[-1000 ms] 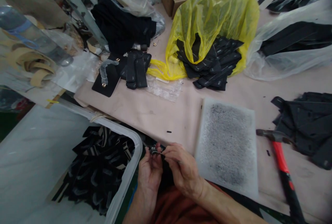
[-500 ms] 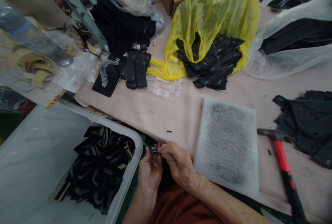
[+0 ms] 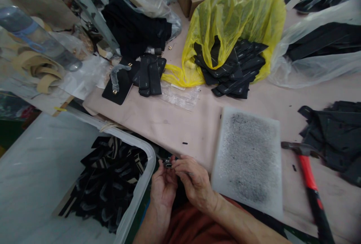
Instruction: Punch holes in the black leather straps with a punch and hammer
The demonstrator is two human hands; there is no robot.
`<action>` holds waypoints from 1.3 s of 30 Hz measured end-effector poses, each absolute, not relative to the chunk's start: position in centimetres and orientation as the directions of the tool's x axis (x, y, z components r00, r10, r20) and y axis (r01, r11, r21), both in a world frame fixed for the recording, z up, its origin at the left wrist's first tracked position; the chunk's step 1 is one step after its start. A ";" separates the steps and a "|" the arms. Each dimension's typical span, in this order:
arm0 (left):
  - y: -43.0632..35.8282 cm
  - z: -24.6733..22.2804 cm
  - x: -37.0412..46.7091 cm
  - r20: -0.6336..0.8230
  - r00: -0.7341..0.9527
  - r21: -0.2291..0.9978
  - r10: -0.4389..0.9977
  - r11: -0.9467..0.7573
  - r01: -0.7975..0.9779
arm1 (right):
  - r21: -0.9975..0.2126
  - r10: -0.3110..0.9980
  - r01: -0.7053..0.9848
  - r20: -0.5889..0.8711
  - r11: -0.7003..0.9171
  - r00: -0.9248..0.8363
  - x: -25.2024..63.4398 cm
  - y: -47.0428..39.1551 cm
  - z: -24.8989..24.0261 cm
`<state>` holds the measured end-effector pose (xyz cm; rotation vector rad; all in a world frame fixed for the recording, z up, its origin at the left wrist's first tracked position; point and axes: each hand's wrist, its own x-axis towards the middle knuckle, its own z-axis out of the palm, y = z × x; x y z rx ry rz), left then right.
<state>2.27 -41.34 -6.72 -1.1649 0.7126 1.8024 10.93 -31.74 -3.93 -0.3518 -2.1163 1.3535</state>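
My left hand (image 3: 164, 188) is closed at the table's front edge, its fingertips pinching a small dark, shiny metal piece (image 3: 168, 164). From the right, my right hand (image 3: 196, 182) meets it, fingers bent and pressed together at the same piece. A thin grey sliver shows under the right fingers, too small to name. Part of the metal piece is hidden by the fingertips. Just left of my hands stands a white plastic bin (image 3: 148, 150) with many black strap-like pieces (image 3: 108, 183) in it.
A black-smudged white board (image 3: 248, 157) lies right of my hands, with a red-handled hammer (image 3: 307, 172) beyond it. Black pieces (image 3: 234, 67) spill from a yellow bag (image 3: 239, 10). Another dark stack (image 3: 329, 131) lies far right. A bottle (image 3: 39, 37) is at the left.
The view has shifted slightly. My hands stay together at the table edge, and the small metal piece has turned a little between the fingers.
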 end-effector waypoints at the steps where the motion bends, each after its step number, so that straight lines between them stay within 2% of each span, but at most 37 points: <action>1: -41.3 -6.7 2.3 -0.916 -0.201 0.013 0.348 -0.476 -0.879 | -0.890 0.510 -0.100 0.343 0.444 -0.788 10.9 -31.8 -4.0; 9: -41.9 -7.2 2.2 -0.915 -0.223 0.045 0.335 -0.465 -0.884 | -0.918 0.561 -0.096 0.315 0.385 -0.766 11.3 -31.6 -4.0; 17: -41.5 -7.0 2.4 -0.913 -0.200 0.008 0.355 -0.475 -0.880 | -0.876 0.463 -0.064 0.312 0.477 -0.830 10.8 -32.0 -4.9; 20: -41.5 -6.9 2.4 -0.918 -0.193 -0.002 0.347 -0.490 -0.872 | -0.867 0.468 -0.069 0.332 0.493 -0.819 11.0 -31.9 -4.7; 30: -40.6 -6.0 2.8 -0.931 -0.247 0.085 0.269 -0.499 -0.863 | -0.884 0.476 -0.088 0.329 0.460 -0.816 11.1 -31.4 -4.9; 34: -41.0 -6.5 3.1 -0.919 -0.294 0.141 0.263 -0.476 -0.868 | -0.942 0.527 -0.042 0.223 0.333 -0.820 11.8 -31.5 -4.0; 36: -41.4 -6.9 3.2 -0.909 -0.316 0.169 0.270 -0.455 -0.874 | -0.976 0.566 -0.010 0.134 0.216 -0.813 11.9 -31.4 -3.5; 39: -41.8 -7.2 3.4 -0.896 -0.375 0.247 0.240 -0.433 -0.867 | -0.985 0.657 0.142 -0.170 -0.096 -0.735 11.4 -30.7 -3.2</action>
